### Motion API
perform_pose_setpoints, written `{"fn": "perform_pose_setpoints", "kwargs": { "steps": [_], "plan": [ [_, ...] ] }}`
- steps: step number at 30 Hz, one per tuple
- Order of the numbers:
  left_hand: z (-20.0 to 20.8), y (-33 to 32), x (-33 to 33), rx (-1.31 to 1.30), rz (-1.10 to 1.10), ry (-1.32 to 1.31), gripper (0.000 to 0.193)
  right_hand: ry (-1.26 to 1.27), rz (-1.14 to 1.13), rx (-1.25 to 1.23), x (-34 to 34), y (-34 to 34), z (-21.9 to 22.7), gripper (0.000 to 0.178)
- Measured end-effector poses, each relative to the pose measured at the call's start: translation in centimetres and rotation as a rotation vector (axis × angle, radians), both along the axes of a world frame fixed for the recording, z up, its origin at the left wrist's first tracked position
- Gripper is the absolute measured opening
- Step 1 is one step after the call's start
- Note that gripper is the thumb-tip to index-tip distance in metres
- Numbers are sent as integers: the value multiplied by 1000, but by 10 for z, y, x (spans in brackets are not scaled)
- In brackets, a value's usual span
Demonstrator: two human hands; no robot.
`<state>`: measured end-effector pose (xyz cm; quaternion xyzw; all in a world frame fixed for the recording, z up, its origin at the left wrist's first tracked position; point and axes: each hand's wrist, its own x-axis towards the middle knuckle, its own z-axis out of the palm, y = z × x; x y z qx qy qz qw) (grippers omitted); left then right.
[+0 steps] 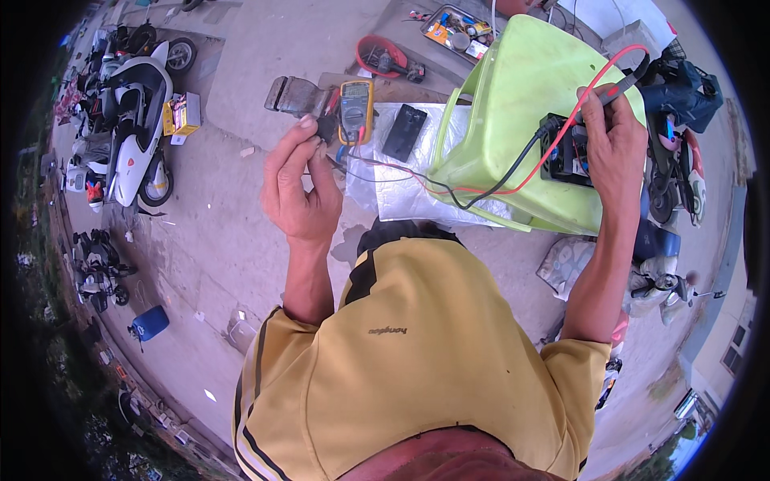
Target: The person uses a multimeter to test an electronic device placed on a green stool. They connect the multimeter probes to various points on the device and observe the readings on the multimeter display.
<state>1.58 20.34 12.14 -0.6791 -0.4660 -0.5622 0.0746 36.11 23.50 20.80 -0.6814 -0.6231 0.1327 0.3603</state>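
Observation:
My left hand [303, 184] is raised left of the yellow multimeter [355, 114], its fingertips pinched together. What they hold, if anything, is too small to make out. Over the light green plastic stool [529, 60], my right hand [616, 140] grips a dark plug-like cable end [616, 91] between thumb and fingers. From there a red wire [579, 103] arches over and runs left across the stool. A black wire [513, 170] leads to a black box with small parts [568, 151], which lies on the stool beside my right hand and is partly hidden by it.
A flat black rectangular device [405, 132] lies on a silvery sheet [393, 200]. Beyond are a red bowl [370, 50] holding a tool and a metal tray [433, 22] of small items. A white scooter [140, 120] and a yellow box [183, 115] stand left.

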Motion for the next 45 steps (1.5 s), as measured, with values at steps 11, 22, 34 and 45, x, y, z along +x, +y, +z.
{"fn": "perform_pose_setpoints", "kwargs": {
  "steps": [11, 22, 34, 45],
  "plan": [
    [-8, -31, -15, -1041, -1409, -1741, 18, -28, 36, 30, 4, 2, -3, 36],
    [6, -42, 38, -1627, -1476, -1087, 14, -6, 66, 107, 11, 4, -12, 38],
    [-19, -74, 62, -483, -662, 334, 18, -13, 48, 92, 6, 1, -9, 34],
    [1, -66, 65, -721, -725, -157, 14, 44, 88, 150, 10, 2, -10, 31]
  ]
}}
